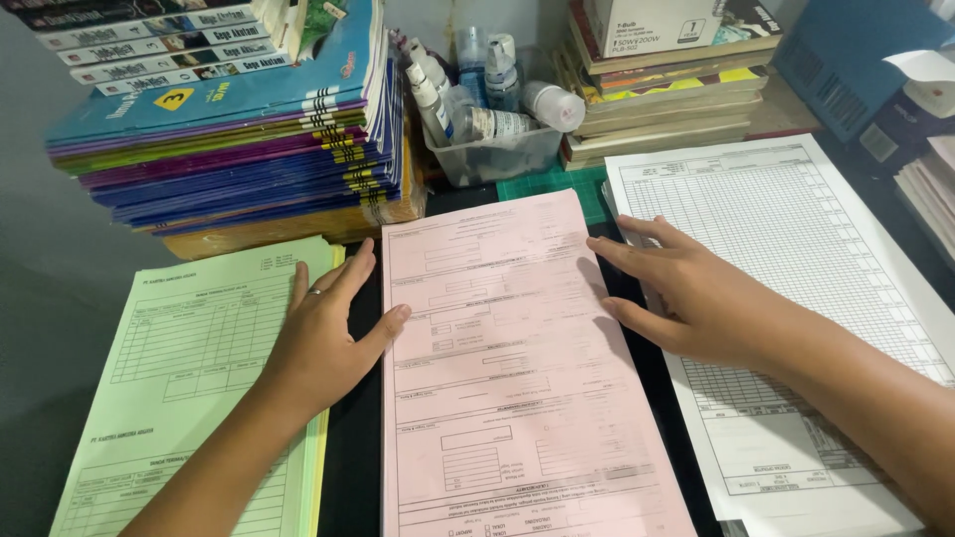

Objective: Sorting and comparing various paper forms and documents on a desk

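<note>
Pink paper is lying at the middle of a dark desk: a stack of pink forms [507, 378], printed with boxes and lines, is running from the near edge up toward a green cutting mat [557, 184]. The left hand [328, 333] is resting flat with its fingers spread, palm on the right edge of a stack of pale green forms [199, 388] and thumb touching the left edge of the pink stack; a ring is showing on one finger. The right hand [686, 293] is lying open against the pink stack's right edge, fingers straight and pointing left, with its heel over a white gridded sheet [796, 298]. The two hands are sitting well apart, one on each side of the pink forms, and neither is gripping anything.

Behind the green forms a tall pile of thin exercise books [239, 149] with blue, purple and yellow spines is leaning on the desk. Beside it a clear plastic tub [492, 157] is holding small spray bottles [477, 94]. Further right a stack of books [667, 94] is standing against the wall, and a blue folder [846, 60] is occupying the far right corner.
</note>
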